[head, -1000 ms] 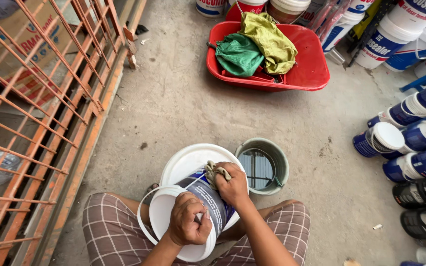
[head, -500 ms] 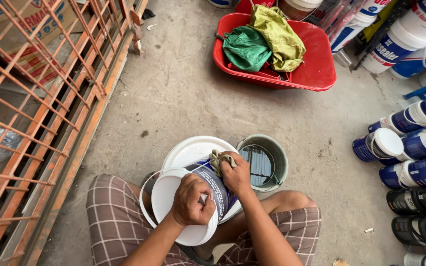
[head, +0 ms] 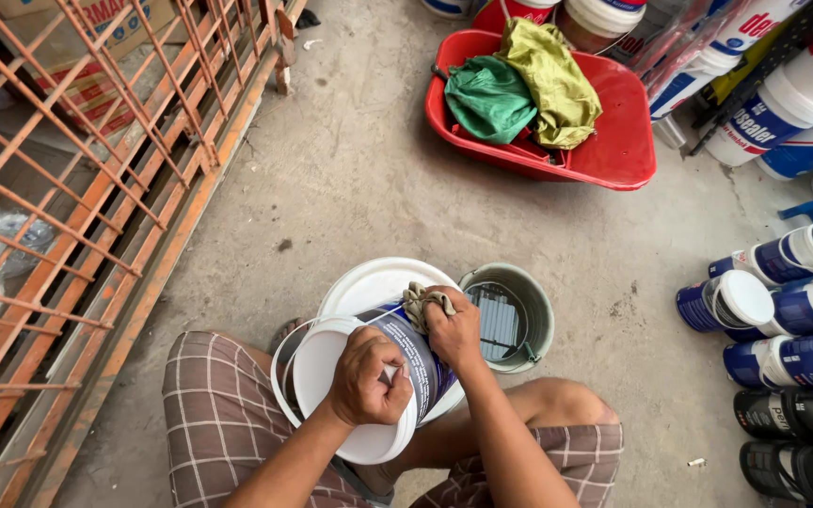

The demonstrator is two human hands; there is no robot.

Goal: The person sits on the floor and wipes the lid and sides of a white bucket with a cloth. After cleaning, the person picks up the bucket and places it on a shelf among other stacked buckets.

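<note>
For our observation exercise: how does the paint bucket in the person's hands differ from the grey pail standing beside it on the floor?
The paint bucket lies tilted on its side with a white lid on; the grey pail stands upright and open. The paint bucket is white with a dark blue label; the grey pail is plain. The left hand steadies the bucket while the right hand presses a rag on it; nothing touches the pail. Both are round.

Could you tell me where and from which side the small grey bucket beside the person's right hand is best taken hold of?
Probably by the rim of the grey bucket, with a hand coming down from above on its far right side. It stands upright with its mouth open to the top, and that side faces bare floor. The near left side is crowded by the right hand and the paint pail.
</note>
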